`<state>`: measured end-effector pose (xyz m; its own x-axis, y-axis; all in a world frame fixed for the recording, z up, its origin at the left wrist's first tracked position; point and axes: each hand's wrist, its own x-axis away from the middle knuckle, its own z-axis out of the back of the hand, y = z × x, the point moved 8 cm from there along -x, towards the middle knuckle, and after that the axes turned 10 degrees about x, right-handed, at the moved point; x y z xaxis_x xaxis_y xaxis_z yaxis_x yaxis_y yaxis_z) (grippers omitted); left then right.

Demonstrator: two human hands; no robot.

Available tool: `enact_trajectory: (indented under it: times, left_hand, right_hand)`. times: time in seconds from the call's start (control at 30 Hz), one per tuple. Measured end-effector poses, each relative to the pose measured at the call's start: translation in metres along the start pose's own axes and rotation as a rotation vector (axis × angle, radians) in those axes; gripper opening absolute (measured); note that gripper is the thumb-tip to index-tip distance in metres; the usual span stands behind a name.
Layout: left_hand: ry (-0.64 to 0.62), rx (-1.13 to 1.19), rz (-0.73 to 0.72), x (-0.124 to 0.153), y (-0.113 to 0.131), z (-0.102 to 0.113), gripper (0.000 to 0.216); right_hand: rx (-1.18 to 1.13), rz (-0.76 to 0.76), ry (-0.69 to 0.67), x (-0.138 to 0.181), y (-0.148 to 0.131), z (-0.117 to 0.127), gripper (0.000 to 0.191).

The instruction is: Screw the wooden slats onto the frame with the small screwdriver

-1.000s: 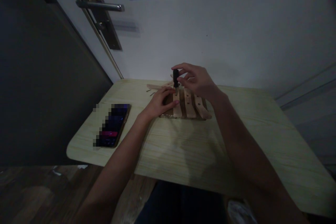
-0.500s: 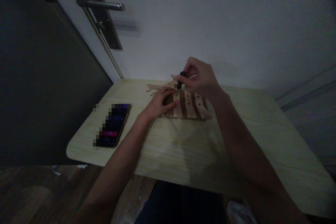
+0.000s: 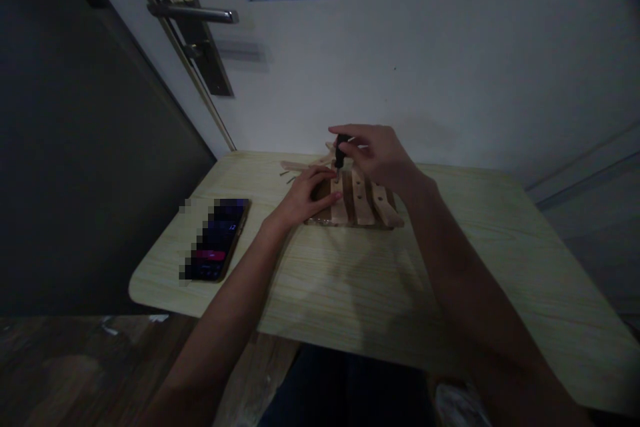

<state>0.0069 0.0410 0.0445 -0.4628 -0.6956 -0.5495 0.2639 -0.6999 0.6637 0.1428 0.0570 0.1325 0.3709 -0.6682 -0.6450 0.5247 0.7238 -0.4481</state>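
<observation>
Wooden slats [image 3: 364, 205] lie on the table [image 3: 350, 280]. The dim light blurs their joints, and their left end is hidden under the left hand [image 3: 305, 197], whose fingers curl closed over it with the thumb pressed on the nearest slat. Just above those fingers the right hand [image 3: 377, 157] arches, fingers pinched shut on a black screwdriver [image 3: 341, 149]. Its tip is too dark to make out.

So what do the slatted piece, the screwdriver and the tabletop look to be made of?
The slatted piece: bare pale wood, matt, with drilled holes. The screwdriver in the right hand: black handle, probably plastic or rubber; dim light leaves it open. The tabletop: light wood-grain surface, smooth, likely laminate.
</observation>
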Motion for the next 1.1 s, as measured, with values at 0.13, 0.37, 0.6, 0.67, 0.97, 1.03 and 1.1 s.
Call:
enact_trajectory:
  times: [0.13,0.37,0.6,0.67,0.97,1.03,1.1]
  left_hand:
    - [-0.003,-0.006,0.002,0.0,0.001,0.0,0.037]
    - [-0.012,0.005,-0.006,0.001,0.003,0.0,0.039]
    - [-0.007,0.002,-0.004,0.001,0.001,0.0,0.039]
    - [-0.009,0.0,-0.009,0.0,0.002,0.0,0.039]
    - [-0.01,0.005,-0.016,0.0,0.003,-0.001,0.039]
    - [-0.01,0.008,-0.019,0.001,0.003,0.0,0.04]
    - [-0.009,0.006,-0.02,0.001,0.003,0.0,0.04]
  right_hand:
    - [0.024,-0.033,-0.001,-0.003,-0.005,0.004,0.02]
    - [0.093,-0.081,0.063,-0.003,0.001,0.011,0.032]
    - [0.124,0.023,-0.013,-0.001,0.001,0.001,0.031]
    - [0.13,0.019,-0.033,0.001,0.001,0.001,0.035]
    - [0.126,-0.026,0.022,-0.003,-0.011,0.01,0.026]
    - [0.129,-0.038,0.058,-0.003,-0.008,0.012,0.032]
    - [0.128,-0.058,0.075,-0.002,-0.003,0.011,0.034]
